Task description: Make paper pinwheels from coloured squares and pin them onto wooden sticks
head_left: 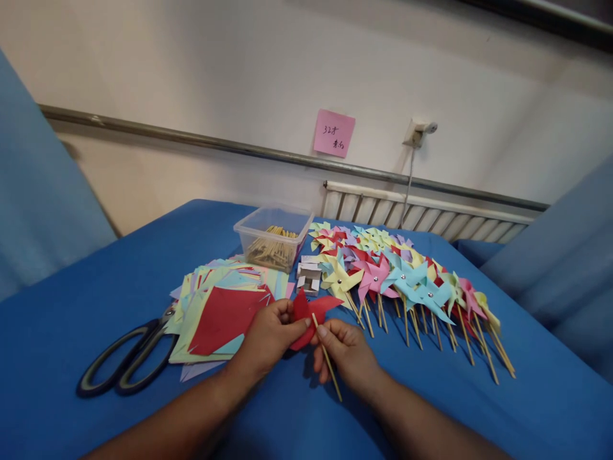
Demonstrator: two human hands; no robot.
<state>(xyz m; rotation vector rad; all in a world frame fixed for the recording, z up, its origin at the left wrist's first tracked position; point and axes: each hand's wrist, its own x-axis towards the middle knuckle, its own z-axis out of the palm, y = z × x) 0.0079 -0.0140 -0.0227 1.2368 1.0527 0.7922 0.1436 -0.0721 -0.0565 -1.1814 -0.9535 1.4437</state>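
Observation:
A red paper pinwheel [320,308] is pinched between the thumb and fingers of my left hand [272,329]. My right hand [347,354] grips a thin wooden stick [330,367], its upper end lying against the pinwheel's near side and its lower end pointing down toward me. Whether stick and paper are joined cannot be made out. Left of my hands is a pile of cut paper sheets [196,332] in several colours, a red sheet [230,316] on top. Beyond my hands stands a small open white box [309,279].
Black-handled scissors [138,358] lie by the pile's left side. A clear plastic tub [244,233] of wooden sticks stands behind. Many finished pinwheels [376,278] on sticks spread over the right of the blue-covered table [158,255]. A radiator [435,217] and wall are at the back.

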